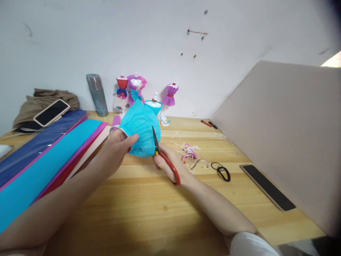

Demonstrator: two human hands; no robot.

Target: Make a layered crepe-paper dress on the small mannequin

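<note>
A blue paper skirt (140,124) flares from a small white mannequin (153,104) with a blue top, which is tilted over the table. My left hand (121,144) pinches the left side of the skirt, its thumb on the front of the paper. In my right hand (166,161) are red-handled scissors (170,167), their dark blades pointing up in front of the skirt's right part. Some fingers of my right hand are hidden behind the scissors and paper.
Coloured paper sheets (53,156) lie at left, near a phone (52,112) on brown cloth (45,97). A bottle (97,95) and dressed mannequins (170,94) stand along the wall. Paper scraps (190,153), black bands (221,172) and a dark slab (268,186) are at right, beside a slanted panel (279,124).
</note>
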